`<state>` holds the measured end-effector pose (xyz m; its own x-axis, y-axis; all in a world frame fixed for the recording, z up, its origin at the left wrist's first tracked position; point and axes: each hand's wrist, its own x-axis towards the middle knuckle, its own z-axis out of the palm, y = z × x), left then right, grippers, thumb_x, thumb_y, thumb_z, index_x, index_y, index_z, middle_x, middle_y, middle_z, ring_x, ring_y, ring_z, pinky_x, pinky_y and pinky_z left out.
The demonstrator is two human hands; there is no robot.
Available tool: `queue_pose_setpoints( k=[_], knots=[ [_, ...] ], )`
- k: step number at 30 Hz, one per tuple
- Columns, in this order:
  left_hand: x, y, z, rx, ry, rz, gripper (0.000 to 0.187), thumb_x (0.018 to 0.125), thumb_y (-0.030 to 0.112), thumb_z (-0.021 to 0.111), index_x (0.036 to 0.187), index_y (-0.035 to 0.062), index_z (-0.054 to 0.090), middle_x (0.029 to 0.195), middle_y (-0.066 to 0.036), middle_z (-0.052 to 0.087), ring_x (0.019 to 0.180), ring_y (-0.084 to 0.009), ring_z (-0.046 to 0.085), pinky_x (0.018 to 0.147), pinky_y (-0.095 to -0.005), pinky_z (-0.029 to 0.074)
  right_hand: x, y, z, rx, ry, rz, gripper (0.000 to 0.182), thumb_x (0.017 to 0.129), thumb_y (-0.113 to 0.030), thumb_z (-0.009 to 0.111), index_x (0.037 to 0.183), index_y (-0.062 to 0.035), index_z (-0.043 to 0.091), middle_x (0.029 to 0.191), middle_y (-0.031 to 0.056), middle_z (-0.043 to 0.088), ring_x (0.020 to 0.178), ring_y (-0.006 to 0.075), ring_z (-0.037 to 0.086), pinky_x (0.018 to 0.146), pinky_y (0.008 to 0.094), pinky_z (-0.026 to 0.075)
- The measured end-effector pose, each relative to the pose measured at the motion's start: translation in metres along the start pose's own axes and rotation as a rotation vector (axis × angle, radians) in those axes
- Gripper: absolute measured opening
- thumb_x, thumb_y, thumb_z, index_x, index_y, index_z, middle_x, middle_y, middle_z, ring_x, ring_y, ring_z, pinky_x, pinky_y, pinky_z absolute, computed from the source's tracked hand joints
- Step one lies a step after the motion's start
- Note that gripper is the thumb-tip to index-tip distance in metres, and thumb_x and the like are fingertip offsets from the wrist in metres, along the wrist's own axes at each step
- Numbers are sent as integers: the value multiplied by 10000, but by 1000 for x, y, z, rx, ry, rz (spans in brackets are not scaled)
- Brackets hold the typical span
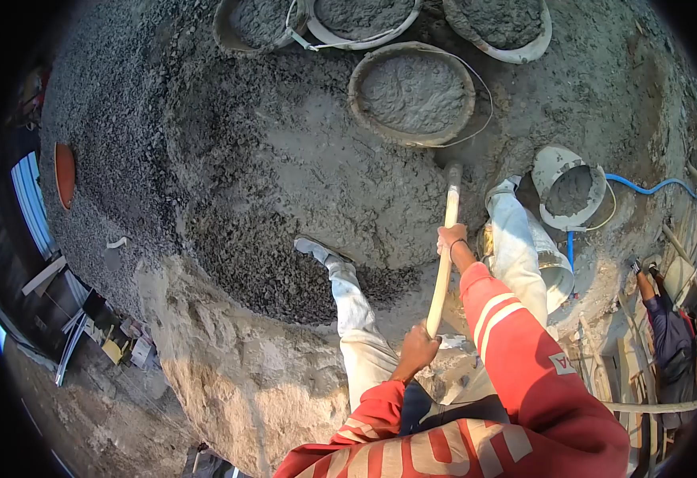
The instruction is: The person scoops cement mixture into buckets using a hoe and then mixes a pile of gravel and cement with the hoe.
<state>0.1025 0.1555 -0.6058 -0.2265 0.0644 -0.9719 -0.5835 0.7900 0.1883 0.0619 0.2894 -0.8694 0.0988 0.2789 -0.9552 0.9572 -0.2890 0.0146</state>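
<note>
My left hand [418, 350] is wrapped round the lower end of the pale wooden handle of a shovel [441, 291]. Farther up the handle, my right hand [452, 237] grips it too. The shovel's grey-coated socket points away from me, and its blade is hidden in the wet mix. Just beyond it stands a bucket [412, 94] filled with grey concrete, its wire handle hanging to the right. Wet concrete [324, 175] spreads over the ground to the left of the shovel, between and ahead of my feet.
More full buckets [362, 20] stand at the top. A tipped white bucket [567, 191] and another bucket [554, 279] are by my right leg, near a blue hose [651, 188]. Gravel [117, 151] lies left, with an orange pan [64, 175]. Another person [671, 327] is at far right, among poles.
</note>
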Motion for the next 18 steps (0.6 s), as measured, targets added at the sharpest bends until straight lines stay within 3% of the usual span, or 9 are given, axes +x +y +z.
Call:
queue_pose_setpoints(
  k=[2,3,6,8,11,14,18],
  knots=[
    [-11,2,0,25,18,59,357,770,187,679,995,-54,544,776,-269,614,789,-453,612,712,-457,480,28,45,10,201,-206,152,181,820,-85,566,654,-47,503,512,64,484,380,193,485,351,333,413],
    [-15,8,-5,28,19,56,357,770,187,679,995,-54,544,776,-269,614,789,-453,612,712,-457,480,24,49,9,203,-209,154,181,820,-85,566,654,-47,503,512,64,484,380,193,485,351,333,413],
    [-24,38,-32,-12,-82,-22,301,801,178,656,940,-50,519,748,-235,620,683,-371,641,620,-427,496,23,58,11,409,-420,346,161,824,-40,563,686,-71,488,519,5,449,381,129,429,356,291,383],
    [-39,78,-53,-314,-315,-257,251,836,153,618,940,-23,474,709,-146,599,566,-242,618,506,-356,473,-15,36,2,389,-455,364,150,828,-31,556,701,-71,485,521,2,446,389,126,427,366,292,386],
    [-70,103,-51,-544,-392,-203,255,857,125,581,989,-26,423,727,-107,551,511,-172,578,455,-322,471,-59,4,-21,387,-558,366,177,842,-22,544,709,-90,447,523,-17,425,423,113,422,416,290,402],
    [-108,134,-53,-440,-414,-128,277,853,129,588,1014,-11,410,715,-79,536,544,-183,561,495,-318,450,-72,0,-51,562,-661,412,173,819,-43,567,699,-86,450,527,5,442,411,138,442,404,305,415],
    [-158,172,-65,-238,-435,24,307,852,140,593,1036,-27,412,793,-118,535,597,-198,568,552,-338,467,-125,-22,-111,788,-662,270,178,843,-72,586,714,-91,464,535,-17,437,423,123,431,427,292,416]
  ],
)
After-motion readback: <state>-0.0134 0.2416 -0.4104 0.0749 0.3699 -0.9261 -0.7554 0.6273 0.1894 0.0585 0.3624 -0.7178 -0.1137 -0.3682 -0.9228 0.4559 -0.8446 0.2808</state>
